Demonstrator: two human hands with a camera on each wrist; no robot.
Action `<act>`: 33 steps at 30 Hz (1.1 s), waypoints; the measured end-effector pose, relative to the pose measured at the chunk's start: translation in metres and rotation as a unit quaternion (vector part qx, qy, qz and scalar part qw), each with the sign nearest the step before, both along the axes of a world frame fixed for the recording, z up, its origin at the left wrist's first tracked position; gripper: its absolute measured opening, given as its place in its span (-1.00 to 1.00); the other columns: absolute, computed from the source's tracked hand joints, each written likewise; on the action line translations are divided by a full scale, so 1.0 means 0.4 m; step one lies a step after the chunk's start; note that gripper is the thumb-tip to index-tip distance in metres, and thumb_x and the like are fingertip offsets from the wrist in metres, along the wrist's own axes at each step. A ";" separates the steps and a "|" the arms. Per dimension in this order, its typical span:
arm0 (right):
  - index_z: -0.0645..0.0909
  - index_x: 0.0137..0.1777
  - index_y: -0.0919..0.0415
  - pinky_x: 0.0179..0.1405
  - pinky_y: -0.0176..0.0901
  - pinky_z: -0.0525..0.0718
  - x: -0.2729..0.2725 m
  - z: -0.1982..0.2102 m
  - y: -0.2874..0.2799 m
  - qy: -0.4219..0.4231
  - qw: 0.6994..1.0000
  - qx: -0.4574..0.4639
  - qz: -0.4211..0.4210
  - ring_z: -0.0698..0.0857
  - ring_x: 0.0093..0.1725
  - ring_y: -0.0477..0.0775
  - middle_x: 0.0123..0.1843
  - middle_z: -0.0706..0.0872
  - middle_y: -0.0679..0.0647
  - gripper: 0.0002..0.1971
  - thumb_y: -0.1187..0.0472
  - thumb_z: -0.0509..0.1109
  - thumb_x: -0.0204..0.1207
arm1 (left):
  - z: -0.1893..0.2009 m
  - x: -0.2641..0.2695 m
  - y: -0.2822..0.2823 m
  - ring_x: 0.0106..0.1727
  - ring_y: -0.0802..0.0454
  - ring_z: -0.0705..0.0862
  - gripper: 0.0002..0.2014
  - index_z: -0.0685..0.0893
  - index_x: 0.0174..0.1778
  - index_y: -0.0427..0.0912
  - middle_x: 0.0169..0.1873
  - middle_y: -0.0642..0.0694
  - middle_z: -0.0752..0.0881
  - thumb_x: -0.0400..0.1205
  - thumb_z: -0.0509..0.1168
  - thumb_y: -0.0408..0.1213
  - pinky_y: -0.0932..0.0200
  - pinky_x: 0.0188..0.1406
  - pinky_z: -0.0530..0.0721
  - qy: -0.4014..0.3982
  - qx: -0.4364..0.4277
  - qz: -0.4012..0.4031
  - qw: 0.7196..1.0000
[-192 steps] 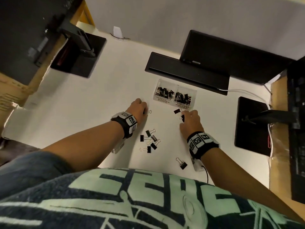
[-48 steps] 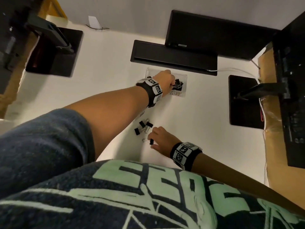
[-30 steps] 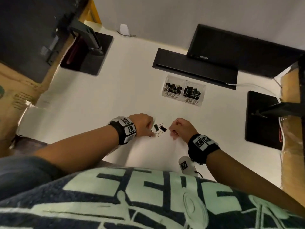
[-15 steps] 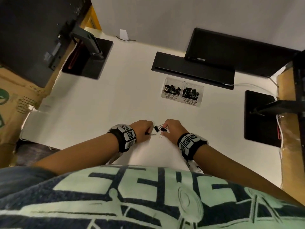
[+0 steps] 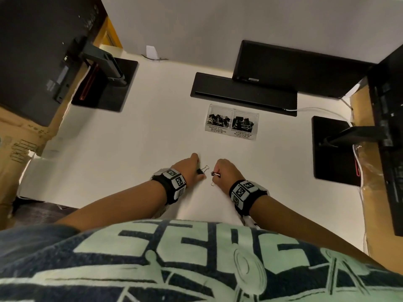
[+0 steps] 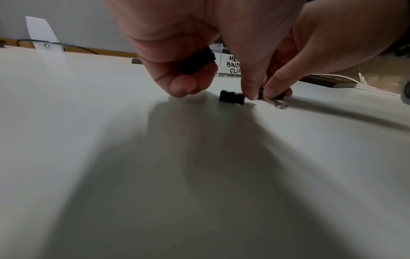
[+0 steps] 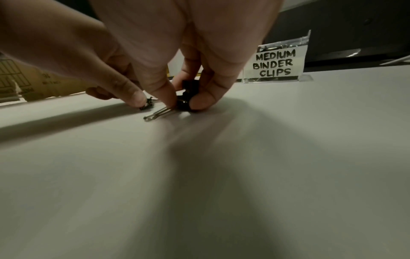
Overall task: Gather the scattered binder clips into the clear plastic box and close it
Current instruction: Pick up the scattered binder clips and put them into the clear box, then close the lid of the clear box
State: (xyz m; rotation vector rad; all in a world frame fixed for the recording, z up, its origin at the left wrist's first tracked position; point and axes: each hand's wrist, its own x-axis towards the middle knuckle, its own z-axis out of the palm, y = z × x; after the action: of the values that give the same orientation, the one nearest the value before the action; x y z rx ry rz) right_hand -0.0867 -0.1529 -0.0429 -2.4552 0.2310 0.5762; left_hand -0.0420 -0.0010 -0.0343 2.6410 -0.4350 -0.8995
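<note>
The clear plastic box (image 5: 232,122) stands open at the middle back of the white desk (image 5: 130,149), with black binder clips in both its compartments. My left hand (image 5: 197,168) holds one black clip (image 6: 196,60) in its curled fingers, and its forefinger presses on a small clip (image 6: 231,97) that lies on the desk. My right hand (image 5: 217,173), a little to the right, pinches a black clip (image 7: 185,103) whose wire handle (image 7: 157,113) points out along the desk. A second black clip (image 7: 189,84) sits higher between its fingers.
A black keyboard (image 5: 243,92) and a monitor (image 5: 294,66) lie just behind the box. Black monitor bases stand at the left (image 5: 104,83) and the right (image 5: 333,149). A white cable (image 5: 322,110) runs at the back right. Cardboard (image 5: 19,136) borders the desk's left side.
My left hand came back from the box to the loose clips near me. In the last half second each hand took hold of one of the two clips between them, and the hands drew slightly apart.
</note>
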 end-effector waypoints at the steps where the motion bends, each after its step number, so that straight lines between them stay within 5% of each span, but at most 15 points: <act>1: 0.53 0.11 0.30 0.03 -0.10 0.51 -0.003 0.000 -0.005 0.001 1.000 0.009 -0.012 0.59 0.05 0.17 0.12 0.61 0.20 -0.77 0.33 0.35 0.46 | -0.005 0.001 -0.005 0.00 -0.22 0.68 -0.54 0.40 0.20 -0.25 0.00 -0.20 0.69 0.57 0.35 -0.02 -0.05 -0.03 0.65 -0.002 0.005 0.000 1.000; 5: 0.52 0.30 0.24 0.07 -0.16 0.50 -0.004 0.001 -0.033 0.022 0.997 0.026 -0.071 0.62 0.16 0.19 0.22 0.61 0.22 -0.64 0.26 0.36 0.50 | -0.011 0.007 -0.019 0.08 -0.23 0.67 -0.62 0.43 0.22 -0.26 0.11 -0.24 0.67 0.60 0.30 -0.11 0.01 -0.07 0.56 -0.006 0.018 -0.002 1.000; 10: 0.68 0.15 0.26 0.01 -0.28 0.44 0.012 0.019 -0.080 0.006 0.995 0.031 -0.098 0.63 0.12 0.13 0.04 0.66 0.12 -0.76 0.30 0.37 0.49 | -0.016 0.009 -0.028 0.07 -0.26 0.64 -0.68 0.43 0.17 -0.29 0.16 -0.26 0.57 0.58 0.30 -0.23 0.00 -0.03 0.57 0.015 -0.009 0.009 1.000; 18: 0.69 0.16 0.16 0.09 -0.34 0.48 0.186 0.161 -0.223 -0.169 0.962 0.041 -0.209 0.58 0.06 -0.09 0.16 0.67 0.02 -0.78 0.26 0.40 0.53 | -0.030 0.017 -0.038 0.07 -0.26 0.64 -0.79 0.53 0.13 -0.30 0.18 -0.25 0.54 0.63 0.18 -0.29 -0.06 0.13 0.63 0.023 -0.029 -0.037 0.999; 25: 0.70 0.16 0.11 0.19 -0.17 0.55 0.278 0.140 -0.265 -0.152 0.978 -0.032 -0.139 0.62 0.22 0.05 0.18 0.73 0.07 -0.77 0.24 0.43 0.51 | 0.056 0.101 -0.120 -0.15 -0.08 0.53 -0.81 0.55 -0.01 -0.31 -0.10 -0.13 0.48 0.70 0.08 -0.28 0.07 -0.11 0.50 -0.034 -0.078 -0.044 0.995; 28: 0.71 0.08 0.09 0.01 -0.24 0.52 0.283 0.110 -0.259 -0.130 0.982 -0.042 -0.129 0.60 0.00 0.01 0.12 0.73 0.12 -0.81 0.28 0.43 0.49 | 0.095 0.160 -0.172 -0.19 -0.07 0.54 -0.85 0.51 -0.12 -0.26 -0.13 -0.16 0.52 0.69 0.12 -0.29 0.11 -0.19 0.48 -0.061 -0.111 -0.045 0.991; 30: 0.71 0.05 0.14 -0.05 -0.23 0.55 0.283 0.103 -0.258 -0.108 0.986 -0.048 -0.119 0.63 -0.08 0.04 0.09 0.74 0.15 -0.81 0.35 0.41 0.50 | 0.115 0.201 -0.207 -0.13 -0.10 0.59 -0.85 0.57 -0.10 -0.29 -0.08 -0.19 0.55 0.67 0.16 -0.29 0.10 -0.13 0.52 -0.084 -0.120 -0.046 0.988; 33: 0.70 0.15 0.22 0.19 -0.12 0.61 0.284 0.105 -0.258 -0.096 0.989 -0.080 -0.084 0.66 0.16 0.16 0.21 0.68 0.17 -0.72 0.44 0.33 0.50 | 0.133 0.255 -0.256 0.04 -0.18 0.64 -0.79 0.63 0.04 -0.33 0.07 -0.27 0.61 0.66 0.20 -0.27 0.01 0.07 0.61 -0.115 -0.118 -0.043 0.985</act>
State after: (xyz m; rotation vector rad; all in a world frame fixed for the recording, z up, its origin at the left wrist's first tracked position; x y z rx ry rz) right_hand 0.0268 -0.2561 -0.0010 -2.5919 0.4154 0.2562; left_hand 0.0602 -0.1033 0.0190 2.5291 -0.6718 -0.5281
